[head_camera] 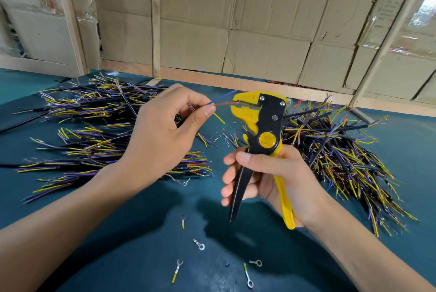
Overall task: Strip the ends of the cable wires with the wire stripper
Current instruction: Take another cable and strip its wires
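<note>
A worker feeds a red wire (225, 103) into the yellow-and-black wire stripper (262, 126) at the centre of the frame. The left hand (162, 131) pinches the cable's wires between thumb and forefinger, with a blue wire (224, 97) splayed up and away and a yellow wire (219, 118) drooping below. The right hand (271, 176) is wrapped round the tool's two handles, head pointing up — the handles look only partly squeezed, and the toothed yellow jaws stand slightly parted.

The red wire runs almost level from the left fingertips toward the right, its tip at the mouth of the jaws or just inside; how deep it sits cannot be told. The tool's long axis stands nearly upright, so wire and stripper meet roughly square — the relation the squeeze depends on. The closing grip would likely fall to the right hand, while the left keeps the wire straight.

Heaps of cut cable (94, 131) cover the teal tabletop (141, 221) at left, and another pile (342, 155) at right. Loose ring terminals (199, 244) lie scattered along the lower centre.
</note>
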`<state>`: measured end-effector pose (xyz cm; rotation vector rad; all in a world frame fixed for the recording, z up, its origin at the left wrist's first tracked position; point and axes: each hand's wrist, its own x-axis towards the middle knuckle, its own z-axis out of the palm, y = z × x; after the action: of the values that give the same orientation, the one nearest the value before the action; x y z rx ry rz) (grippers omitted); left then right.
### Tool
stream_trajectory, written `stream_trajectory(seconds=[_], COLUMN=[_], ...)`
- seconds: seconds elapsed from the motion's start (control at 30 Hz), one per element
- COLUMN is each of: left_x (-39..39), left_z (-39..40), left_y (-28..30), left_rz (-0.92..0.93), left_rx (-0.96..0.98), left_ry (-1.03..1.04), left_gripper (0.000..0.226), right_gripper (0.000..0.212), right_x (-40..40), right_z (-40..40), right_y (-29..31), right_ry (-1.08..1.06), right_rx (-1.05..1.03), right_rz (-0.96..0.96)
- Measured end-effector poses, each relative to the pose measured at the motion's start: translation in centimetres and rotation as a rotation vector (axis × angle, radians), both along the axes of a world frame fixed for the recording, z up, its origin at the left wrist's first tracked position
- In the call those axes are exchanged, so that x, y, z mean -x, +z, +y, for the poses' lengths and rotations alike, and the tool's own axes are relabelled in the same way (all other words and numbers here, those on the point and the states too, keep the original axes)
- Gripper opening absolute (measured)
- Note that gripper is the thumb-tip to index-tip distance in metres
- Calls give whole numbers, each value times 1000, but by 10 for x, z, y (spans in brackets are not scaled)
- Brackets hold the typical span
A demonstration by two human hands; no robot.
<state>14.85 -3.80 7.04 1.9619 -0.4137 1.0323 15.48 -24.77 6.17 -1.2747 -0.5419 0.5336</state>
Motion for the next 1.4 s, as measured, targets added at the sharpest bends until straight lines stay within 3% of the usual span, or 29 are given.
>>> stream_trajectory(seconds=[0.3,0.8,0.93,1.1,1.23,1.4], left_x=[1,-3,-4,-2,-2,-3], left_z=[2,3,0,6,14,15], left_y=[5,-2,-3,1,2,0], left_rz=[-64,-44,-70,-212,-320,-319], left_rx=[-97,-36,-59,-197,-323,-354], left_ry=[49,-48,-30,90,124,65], left_gripper=[4,10,7,6,16,24], right_gripper=[14,9,16,14,15,20], right_x=[3,8,12,8,6,10], right_z=[2,3,6,8,4,7], right_y=[2,9,5,5,5,3], right_ry=[-18,-82,-135,-6,26,62], right_rx=[34,67,56,-137,-114,-67], right_rz=[-2,7,65,105,85,72])
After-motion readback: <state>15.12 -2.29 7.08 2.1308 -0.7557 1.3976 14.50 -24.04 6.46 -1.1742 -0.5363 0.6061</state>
